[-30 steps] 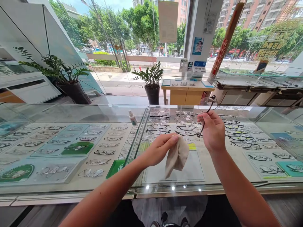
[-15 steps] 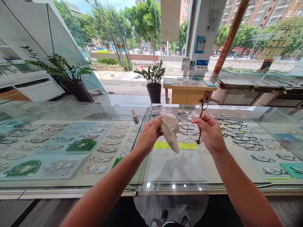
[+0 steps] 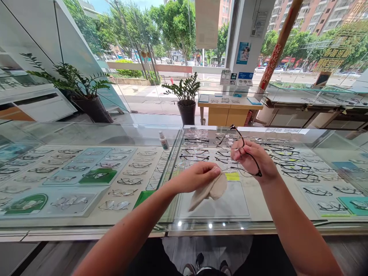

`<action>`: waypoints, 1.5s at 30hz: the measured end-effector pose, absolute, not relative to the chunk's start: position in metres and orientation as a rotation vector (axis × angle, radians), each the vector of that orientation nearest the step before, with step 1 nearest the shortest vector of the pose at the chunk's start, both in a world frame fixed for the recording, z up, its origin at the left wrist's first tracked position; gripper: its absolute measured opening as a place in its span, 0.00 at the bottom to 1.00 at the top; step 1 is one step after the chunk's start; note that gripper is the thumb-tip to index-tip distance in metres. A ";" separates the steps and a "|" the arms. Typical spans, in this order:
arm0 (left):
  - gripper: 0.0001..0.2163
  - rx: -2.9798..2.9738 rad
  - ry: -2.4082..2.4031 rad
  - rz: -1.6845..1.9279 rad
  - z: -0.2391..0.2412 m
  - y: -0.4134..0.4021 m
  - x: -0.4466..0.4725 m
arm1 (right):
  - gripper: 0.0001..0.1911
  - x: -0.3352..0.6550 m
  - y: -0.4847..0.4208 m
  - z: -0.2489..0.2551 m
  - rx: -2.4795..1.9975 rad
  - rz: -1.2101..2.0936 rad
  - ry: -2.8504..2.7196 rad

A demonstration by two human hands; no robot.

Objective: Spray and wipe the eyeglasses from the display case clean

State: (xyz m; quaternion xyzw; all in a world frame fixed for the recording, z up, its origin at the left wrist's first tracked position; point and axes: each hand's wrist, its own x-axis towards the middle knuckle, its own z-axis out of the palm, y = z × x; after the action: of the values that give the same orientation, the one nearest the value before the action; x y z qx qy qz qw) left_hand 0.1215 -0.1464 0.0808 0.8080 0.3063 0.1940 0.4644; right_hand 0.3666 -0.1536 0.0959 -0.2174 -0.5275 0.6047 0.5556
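Note:
A pale beige cleaning cloth hangs folded from my left hand, pinched between thumb and fingers. To its right, my right hand is closed on a pair of dark-rimmed eyeglasses, gripped around the middle of the frame. The glasses are tilted, one rim toward the palm and the other up and to the left. Cloth and glasses are apart, both above the glass display counter. Beyond my left hand, a small white spray bottle stands on the counter top.
Rows of eyeglasses lie inside the counter on both sides. A grey-white panel lies beneath my hands. Past the counter stand a potted plant and a wooden display table, before large windows.
My left hand has turned over and dropped lower with the cloth. My right hand has rotated the glasses from upright to a tilt and moved slightly right.

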 end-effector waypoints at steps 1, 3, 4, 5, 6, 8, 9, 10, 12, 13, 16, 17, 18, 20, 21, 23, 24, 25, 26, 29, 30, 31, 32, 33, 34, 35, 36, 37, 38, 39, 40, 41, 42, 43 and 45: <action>0.23 2.078 0.742 0.381 0.078 -0.147 0.123 | 0.11 0.368 -0.153 0.095 -0.497 1.456 -1.269; 0.20 2.243 0.798 0.340 0.072 -0.147 0.126 | 0.12 0.372 -0.150 0.093 -0.464 1.514 -1.317; 0.18 2.307 0.866 0.433 0.070 -0.146 0.126 | 0.12 0.374 -0.148 0.091 -0.456 1.544 -1.340; 0.17 2.351 0.946 0.605 0.068 -0.144 0.125 | 0.12 0.376 -0.147 0.090 -0.460 1.571 -1.363; 0.20 2.379 1.011 0.822 0.067 -0.142 0.123 | 0.12 0.377 -0.146 0.089 -0.475 1.593 -1.387; 0.33 2.410 1.031 1.247 0.068 -0.138 0.119 | 0.13 0.378 -0.143 0.087 -0.516 1.631 -1.445; 0.40 2.427 0.991 1.398 0.069 -0.136 0.116 | 0.13 0.378 -0.142 0.086 -0.534 1.656 -1.478; 0.45 2.453 0.937 1.493 0.071 -0.135 0.114 | 0.14 0.377 -0.141 0.085 -0.543 1.684 -1.509; 0.48 2.516 0.840 1.556 0.074 -0.136 0.113 | 0.14 0.375 -0.140 0.084 -0.539 1.738 -1.556; 0.47 2.538 0.803 1.558 0.074 -0.136 0.113 | 0.14 0.374 -0.139 0.083 -0.533 1.758 -1.567; 0.39 2.530 0.714 1.554 0.073 -0.139 0.116 | 0.14 0.371 -0.138 0.080 -0.518 1.783 -1.572; 0.36 2.508 0.700 1.565 0.071 -0.139 0.117 | 0.14 0.371 -0.138 0.079 -0.515 1.788 -1.571; 0.35 2.486 0.693 1.576 0.070 -0.139 0.118 | 0.14 0.370 -0.138 0.078 -0.513 1.793 -1.572; 0.33 2.458 0.691 1.600 0.066 -0.139 0.120 | 0.15 0.370 -0.140 0.078 -0.520 1.793 -1.576; 0.33 2.449 0.690 1.619 0.065 -0.139 0.120 | 0.16 0.370 -0.142 0.080 -0.529 1.782 -1.583; 0.32 2.432 0.693 1.671 0.067 -0.140 0.120 | 0.18 0.371 -0.145 0.088 -0.555 1.724 -1.620; 0.31 2.423 0.703 1.695 0.071 -0.140 0.119 | 0.20 0.373 -0.146 0.096 -0.573 1.676 -1.653; 0.31 2.413 0.720 1.711 0.076 -0.139 0.118 | 0.22 0.375 -0.145 0.107 -0.596 1.615 -1.694; 0.30 2.404 0.744 1.713 0.085 -0.139 0.116 | 0.24 0.380 -0.143 0.120 -0.624 1.543 -1.748; 0.30 2.362 0.825 1.713 0.124 -0.135 0.106 | 0.24 0.405 -0.129 0.177 -0.768 1.256 -1.925; 0.30 2.327 0.837 1.759 0.141 -0.133 0.102 | 0.22 0.417 -0.122 0.199 -0.806 1.152 -1.962; 0.31 2.289 0.853 1.803 0.158 -0.131 0.098 | 0.21 0.430 -0.116 0.221 -0.843 1.078 -1.976; 0.32 2.257 0.863 1.861 0.175 -0.129 0.095 | 0.21 0.444 -0.111 0.242 -0.884 1.037 -1.978; 0.32 2.230 0.874 1.902 0.191 -0.126 0.092 | 0.21 0.456 -0.107 0.261 -0.921 1.007 -1.985; 0.32 2.208 0.885 1.919 0.204 -0.124 0.090 | 0.21 0.465 -0.107 0.276 -0.982 0.986 -2.009; 0.31 2.191 0.903 1.924 0.215 -0.123 0.090 | 0.23 0.471 -0.109 0.287 -1.036 0.950 -2.026; 0.31 2.174 0.920 1.929 0.222 -0.121 0.091 | 0.24 0.472 -0.115 0.293 -1.053 0.876 -2.012; 0.30 2.153 0.939 1.932 0.226 -0.120 0.093 | 0.24 0.468 -0.123 0.294 -1.072 0.770 -1.994; 0.30 2.130 0.959 1.938 0.227 -0.120 0.096 | 0.23 0.459 -0.132 0.290 -1.095 0.631 -1.984; 0.29 2.104 0.978 1.947 0.225 -0.120 0.100 | 0.24 0.447 -0.142 0.282 -1.132 0.557 -1.977; 0.29 2.080 1.000 1.949 0.222 -0.120 0.105 | 0.28 0.434 -0.151 0.271 -1.149 0.489 -1.929; 0.29 2.062 1.021 1.950 0.218 -0.120 0.109 | 0.32 0.419 -0.158 0.259 -1.180 0.417 -1.876; 0.29 2.055 1.042 1.945 0.214 -0.121 0.113 | 0.35 0.406 -0.164 0.247 -1.221 0.349 -1.844; 0.29 2.058 1.066 1.932 0.209 -0.121 0.116 | 0.36 0.395 -0.168 0.235 -1.251 0.308 -1.844; 0.29 2.082 1.123 1.878 0.204 -0.121 0.119 | 0.38 0.379 -0.170 0.219 -1.271 0.238 -1.821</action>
State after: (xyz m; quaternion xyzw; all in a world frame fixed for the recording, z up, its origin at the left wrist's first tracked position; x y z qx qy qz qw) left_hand 0.1189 -0.1211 0.2037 0.6880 0.3710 0.6208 0.0606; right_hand 0.3791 -0.1700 0.2188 -0.5116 -0.7327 0.0956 0.4385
